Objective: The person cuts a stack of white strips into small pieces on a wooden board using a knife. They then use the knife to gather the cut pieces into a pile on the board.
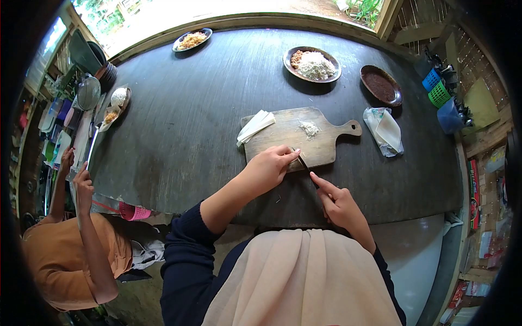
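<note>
At the near edge of the wooden cutting board (285, 122), the right hand (338, 206) is closed round the dark handle of a knife (306, 165), whose blade slants away toward the board and the left hand (273, 167). The left hand lies over the board's near edge, its fingers bent and drawn together at the far end of the blade; whether they pinch the blade or something beneath it cannot be told. On the board, beyond the hands, lies a small heap of pale shreds (309, 129); flat pale strips (256, 126) overlap at its left end, partly over the edge. The board's handle points right, toward a clear plastic packet (384, 133) holding a whitish sheet.

Farther out on the dark table (190, 119) stand a plate (321, 80) with white shreds and a brown portion, a dark brown oval dish (380, 85) to its right, and, near the window, a smaller plate (187, 49) of orange-brown food. At the far right hang blue and green baskets (439, 96). At the left, a co-worker in an orange-brown shirt (70, 255) holds a long utensil (93, 144).
</note>
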